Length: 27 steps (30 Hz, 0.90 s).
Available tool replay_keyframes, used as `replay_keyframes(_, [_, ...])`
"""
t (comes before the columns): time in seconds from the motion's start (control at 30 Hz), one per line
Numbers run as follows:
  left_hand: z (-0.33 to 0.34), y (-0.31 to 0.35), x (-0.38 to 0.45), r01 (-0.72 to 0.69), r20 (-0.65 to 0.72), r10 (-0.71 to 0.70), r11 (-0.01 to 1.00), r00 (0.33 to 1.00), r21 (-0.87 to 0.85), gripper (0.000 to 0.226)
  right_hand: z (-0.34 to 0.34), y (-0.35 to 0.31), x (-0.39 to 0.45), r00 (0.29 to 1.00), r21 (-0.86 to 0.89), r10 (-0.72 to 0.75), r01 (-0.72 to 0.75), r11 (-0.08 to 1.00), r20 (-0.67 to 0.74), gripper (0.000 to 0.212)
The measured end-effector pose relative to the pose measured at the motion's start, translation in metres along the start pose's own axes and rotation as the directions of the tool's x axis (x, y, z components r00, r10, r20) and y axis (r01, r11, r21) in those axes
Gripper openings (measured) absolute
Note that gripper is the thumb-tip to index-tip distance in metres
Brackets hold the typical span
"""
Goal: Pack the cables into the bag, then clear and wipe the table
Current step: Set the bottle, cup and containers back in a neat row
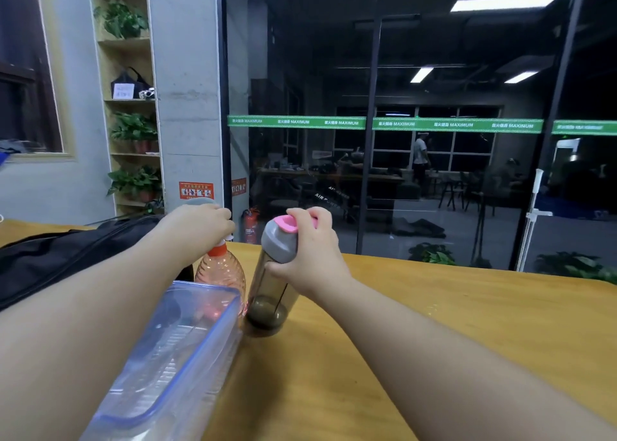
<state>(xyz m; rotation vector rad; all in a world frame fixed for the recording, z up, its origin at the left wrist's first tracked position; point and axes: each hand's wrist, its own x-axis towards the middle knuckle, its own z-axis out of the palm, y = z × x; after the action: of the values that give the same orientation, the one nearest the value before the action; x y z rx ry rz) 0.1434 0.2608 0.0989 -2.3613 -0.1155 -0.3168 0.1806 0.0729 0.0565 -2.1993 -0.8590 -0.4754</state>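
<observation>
Right hand (310, 257) grips the smoky translucent bottle (273, 287) at its grey lid; left hand (200, 223) fingers clasp the ribbed spray bottle (222, 270) top, near the table (467, 324) far edge.

Wood surface (467, 324): black bag (66, 257) at left, clear box (173, 367) with blue rim beside it, orange bottle (222, 272) and smoky tumbler (272, 293) standing just past the box, close together.

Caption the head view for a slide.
Left hand grips spray bottle; right hand grips grey-lidded bottle.
</observation>
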Motion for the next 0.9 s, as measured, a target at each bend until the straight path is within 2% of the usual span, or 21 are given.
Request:
replay_keyframes(0.13, [-0.010, 0.014, -0.005, -0.010, 0.058, 0.007, 0.998, 0.998, 0.059, 0.029, -0.022, 0.020, -0.020, 1.000, -0.026, 0.011, -0.012, 1.000, -0.021, 0.077])
replay_keyframes(0.27, [-0.009, 0.025, -0.008, 0.053, -0.134, -0.049, 0.998, 0.990, 0.024, 0.027, -0.052, 0.043, -0.034, 0.999, -0.108, 0.015, -0.020, 0.994, -0.047, 0.077])
replay_keyframes(0.4, [-0.036, 0.044, -0.011, -0.027, -0.382, 0.010, 0.999, 0.924, -0.039, 0.018, -0.084, 0.066, -0.049, 0.994, -0.169, 0.067, -0.080, 0.982, -0.083, 0.075])
replay_keyframes(0.57, [-0.080, 0.081, -0.005, -0.073, -0.366, 0.028, 0.991, 0.930, -0.110, 0.028, -0.130, 0.096, -0.070, 0.979, -0.245, 0.149, -0.180, 0.953, -0.139, 0.075])
replay_keyframes(0.7, [-0.111, 0.119, -0.001, -0.118, -0.401, 0.023, 0.970, 0.916, -0.212, 0.023, -0.171, 0.123, -0.092, 0.950, -0.300, 0.234, -0.289, 0.909, -0.208, 0.075])
replay_keyframes(0.83, [-0.139, 0.160, 0.001, -0.168, -0.450, 0.034, 0.951, 0.892, -0.261, 0.013, -0.211, 0.149, -0.114, 0.888, -0.260, 0.356, -0.431, 0.864, -0.290, 0.070])
replay_keyframes(0.9, [-0.149, 0.179, 0.002, -0.228, -0.528, 0.068, 0.942, 0.847, -0.245, 0.006, -0.228, 0.159, -0.125, 0.862, -0.257, 0.391, -0.477, 0.840, -0.323, 0.069])
